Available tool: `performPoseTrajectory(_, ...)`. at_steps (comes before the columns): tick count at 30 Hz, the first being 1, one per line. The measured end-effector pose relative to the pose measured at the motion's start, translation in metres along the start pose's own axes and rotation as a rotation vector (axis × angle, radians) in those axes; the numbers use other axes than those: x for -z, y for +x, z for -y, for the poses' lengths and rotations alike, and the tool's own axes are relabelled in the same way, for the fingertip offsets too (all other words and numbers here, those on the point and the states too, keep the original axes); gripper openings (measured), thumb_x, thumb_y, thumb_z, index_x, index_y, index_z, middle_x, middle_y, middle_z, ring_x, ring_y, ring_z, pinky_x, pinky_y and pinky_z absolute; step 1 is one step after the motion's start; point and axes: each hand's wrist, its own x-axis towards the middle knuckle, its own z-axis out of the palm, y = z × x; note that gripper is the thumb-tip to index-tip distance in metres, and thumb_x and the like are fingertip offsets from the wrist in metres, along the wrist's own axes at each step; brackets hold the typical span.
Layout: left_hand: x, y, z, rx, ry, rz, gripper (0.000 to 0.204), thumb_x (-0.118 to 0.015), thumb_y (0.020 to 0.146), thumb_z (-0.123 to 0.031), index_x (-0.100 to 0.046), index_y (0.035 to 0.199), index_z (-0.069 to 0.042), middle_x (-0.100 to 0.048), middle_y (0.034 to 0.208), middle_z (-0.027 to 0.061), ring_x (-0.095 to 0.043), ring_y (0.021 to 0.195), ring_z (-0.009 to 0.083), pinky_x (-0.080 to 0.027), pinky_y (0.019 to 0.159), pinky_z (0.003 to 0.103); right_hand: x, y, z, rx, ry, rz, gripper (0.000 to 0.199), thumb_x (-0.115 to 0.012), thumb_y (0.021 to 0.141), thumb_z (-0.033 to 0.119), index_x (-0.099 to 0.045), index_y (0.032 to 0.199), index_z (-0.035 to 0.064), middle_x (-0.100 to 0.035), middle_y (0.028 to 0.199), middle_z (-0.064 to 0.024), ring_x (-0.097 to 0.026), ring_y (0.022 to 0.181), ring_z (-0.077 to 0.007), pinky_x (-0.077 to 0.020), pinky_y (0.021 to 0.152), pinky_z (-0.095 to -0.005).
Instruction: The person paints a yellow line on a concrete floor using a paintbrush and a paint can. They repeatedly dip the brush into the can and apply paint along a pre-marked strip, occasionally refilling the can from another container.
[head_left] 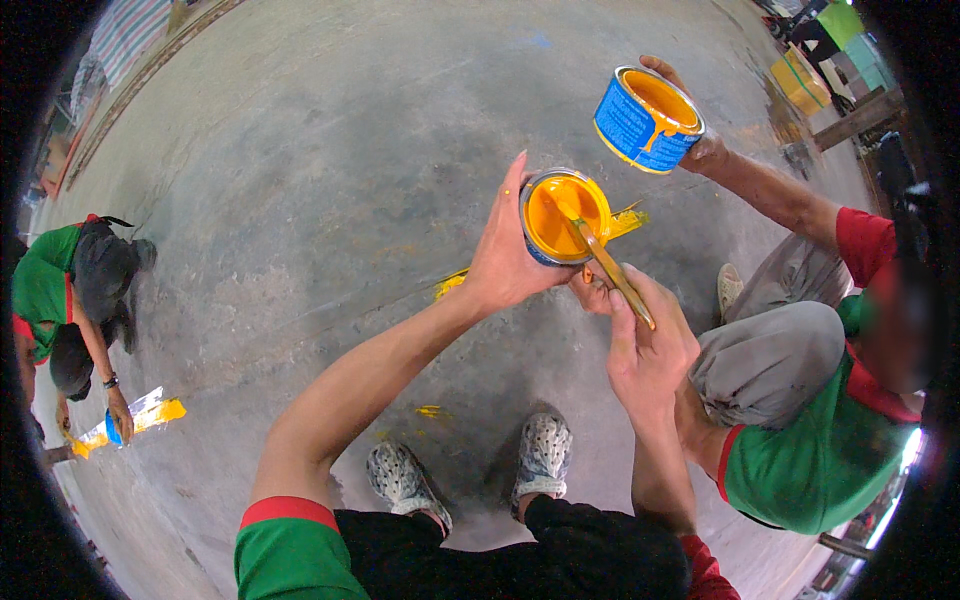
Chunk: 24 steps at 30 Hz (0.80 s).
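My left hand (503, 258) is wrapped round the side of a paint can (540, 250), blue outside with yellow paint in it. The can is tilted so its open mouth shows. In my right hand (652, 345) is a paintbrush (610, 265), gripped by its paint-smeared handle. Its bristle end is inside the can, in the yellow paint. Fingers (590, 292) under the can, partly hidden behind my right hand, seem to be the co-worker's. Just beyond, the co-worker's hand (708, 155) holds a second blue paint can (640, 125), tilted, with yellow paint running down its side.
A co-worker (800, 450) crouches close on my right. Another person (65, 290) bends at the far left over a yellow and white painted strip (150, 415). Yellow paint marks (628, 222) lie on the concrete floor (380, 150). A yellow box (800, 82) stands at the far right.
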Motion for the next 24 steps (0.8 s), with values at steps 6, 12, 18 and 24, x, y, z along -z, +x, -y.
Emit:
performPoseTrajectory(6,0.0,0.002,-0.003,0.005,0.025,-0.003,0.134,-0.096,0.058,-0.026,-0.007,0.156,-0.003,-0.04,0.144,0.024,-0.043,0.135,0.0396,-0.034,0.115,0.047,-0.002,0.0,0.004,0.017,-0.009,-0.029,0.027,-0.067,0.085,-0.002,-0.067,0.112,-0.0039,-0.071,0.104,-0.0215,-0.071,0.096,-0.0351,-0.0556,0.085,-0.0387)
performPoseTrajectory(12,0.018,-0.011,-0.01,-0.009,-0.063,0.019,0.138,-0.097,0.053,-0.022,-0.008,0.157,-0.007,-0.043,0.144,0.0191,-0.047,0.133,0.0332,-0.035,0.115,0.043,0.011,0.016,0.006,0.079,0.01,0.042,0.024,-0.069,0.084,0.0,-0.069,0.108,-0.0016,-0.072,0.099,-0.0196,-0.072,0.089,-0.0333,-0.0562,0.079,-0.0377)
performPoseTrajectory(18,0.081,-0.072,-0.015,-0.015,-0.033,0.072,0.138,-0.097,0.054,-0.022,-0.007,0.157,-0.005,-0.042,0.145,0.0163,-0.046,0.135,0.031,-0.033,0.117,0.042,-0.003,0.035,0.033,0.151,0.162,0.338,0.019,-0.07,0.084,0.003,-0.068,0.103,0.0001,-0.071,0.089,-0.0156,-0.07,0.074,-0.0278,-0.0539,0.068,-0.0326)
performPoseTrajectory(24,0.143,-0.166,-0.019,0.137,0.067,-0.107,0.135,-0.097,0.055,-0.022,-0.009,0.156,-0.002,-0.041,0.147,0.0176,-0.045,0.136,0.0322,-0.032,0.117,0.042,-0.061,0.029,0.094,0.268,0.298,0.513,0.017,-0.071,0.083,0.004,-0.068,0.1,0.0035,-0.069,0.085,-0.0129,-0.064,0.063,-0.0237,-0.0497,0.058,-0.031)
